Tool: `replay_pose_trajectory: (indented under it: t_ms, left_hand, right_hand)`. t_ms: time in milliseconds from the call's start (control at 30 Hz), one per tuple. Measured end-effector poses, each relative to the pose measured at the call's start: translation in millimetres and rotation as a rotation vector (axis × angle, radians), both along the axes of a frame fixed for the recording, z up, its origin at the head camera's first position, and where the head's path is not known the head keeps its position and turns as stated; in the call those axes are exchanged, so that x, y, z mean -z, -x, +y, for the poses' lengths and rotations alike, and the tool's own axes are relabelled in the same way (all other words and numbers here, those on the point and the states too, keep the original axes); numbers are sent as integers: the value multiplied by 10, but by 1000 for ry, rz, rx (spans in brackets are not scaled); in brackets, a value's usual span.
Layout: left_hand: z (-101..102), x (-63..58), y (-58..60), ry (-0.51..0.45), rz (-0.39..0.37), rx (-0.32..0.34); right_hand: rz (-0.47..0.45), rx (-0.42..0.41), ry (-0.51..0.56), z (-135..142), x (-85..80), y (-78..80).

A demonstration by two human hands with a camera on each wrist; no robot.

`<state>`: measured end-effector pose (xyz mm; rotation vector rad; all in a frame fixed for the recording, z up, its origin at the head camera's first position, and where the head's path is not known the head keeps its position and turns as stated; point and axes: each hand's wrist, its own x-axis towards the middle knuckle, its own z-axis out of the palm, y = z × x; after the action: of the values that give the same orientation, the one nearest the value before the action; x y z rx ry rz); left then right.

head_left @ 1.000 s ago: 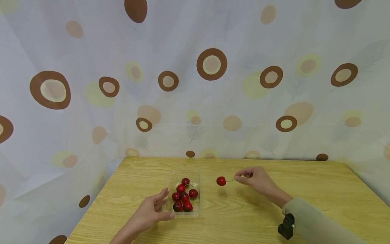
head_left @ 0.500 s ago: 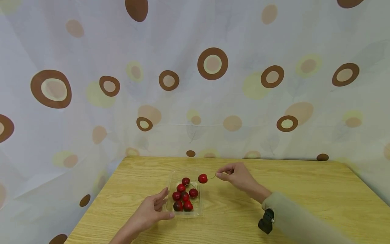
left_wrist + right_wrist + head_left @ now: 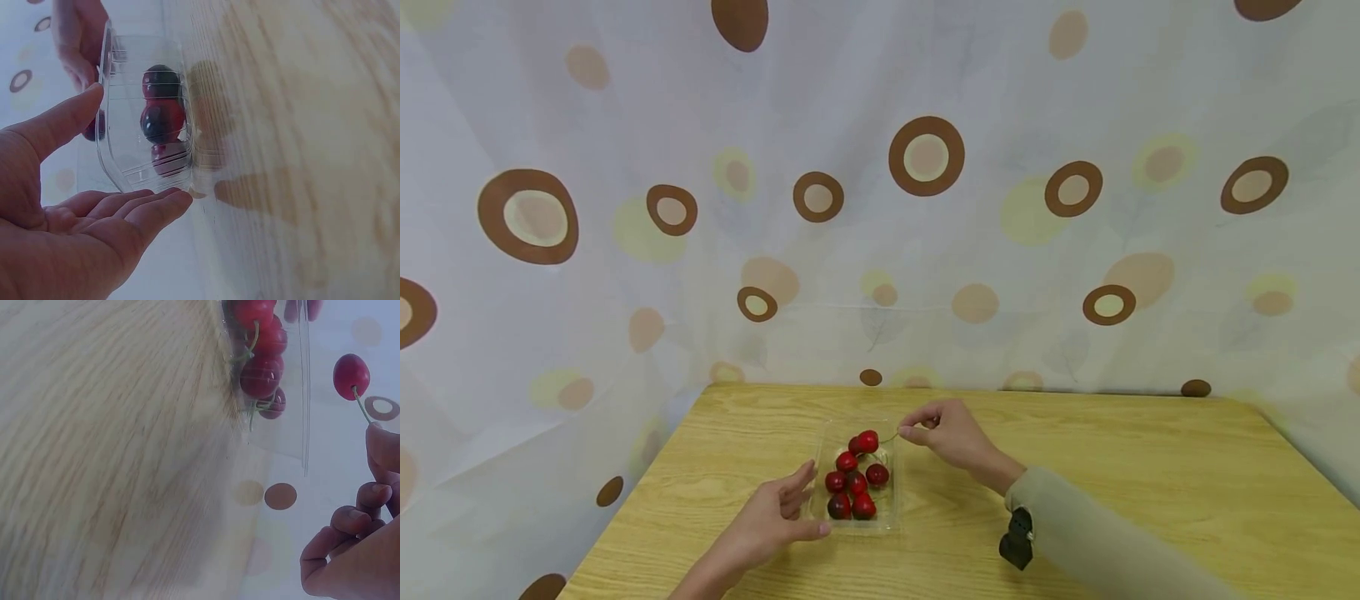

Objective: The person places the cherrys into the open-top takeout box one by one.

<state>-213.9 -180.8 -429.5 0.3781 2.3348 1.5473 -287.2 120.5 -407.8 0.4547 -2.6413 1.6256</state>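
My right hand [image 3: 957, 435] pinches the thin green stem of a red cherry [image 3: 868, 441] between thumb and forefinger. That cherry hangs over the far part of a clear plastic container [image 3: 897, 505]; the right wrist view shows the held cherry [image 3: 351, 376] above the rim, apart from the others. Several dark red cherries [image 3: 857, 482] lie inside, some with stems. At the container's near left corner is my left hand [image 3: 763, 518], fingers extended. In the left wrist view its thumb [image 3: 84, 106] is at the rim and the straight fingers lie along the wall.
The container stands on a light wood-grain table [image 3: 1075, 467]. Behind the table and at its sides hangs a pale curtain [image 3: 850, 275] with brown and beige ovals. A small black device [image 3: 1017, 540] sits on the right sleeve's cuff.
My right hand has moved left, carrying the cherry by its stem from beside the container to over its far part. The left hand and container have stayed in place.
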Motion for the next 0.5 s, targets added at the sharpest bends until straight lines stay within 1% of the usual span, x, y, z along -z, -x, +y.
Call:
replay_pose_trajectory:
  t_ms: [100,233,300,400,500]
  left_hand:
    - [-25,53,39,8,7,16]
    - [-84,193,137,48,33,43]
    - [-102,230,162,62,44,57]
    - [-93,204,141,38,39,52]
    - [-53,111,72,6,36,34]
  right_hand:
    - [4,-6,6,-80,14,13]
    - [15,-7,11,-152,39,8]
    - [23,-10,10,-181,49,6]
    - [32,-19,7,-220,68,14]
    - [55,-38,-1,-251,111,49]
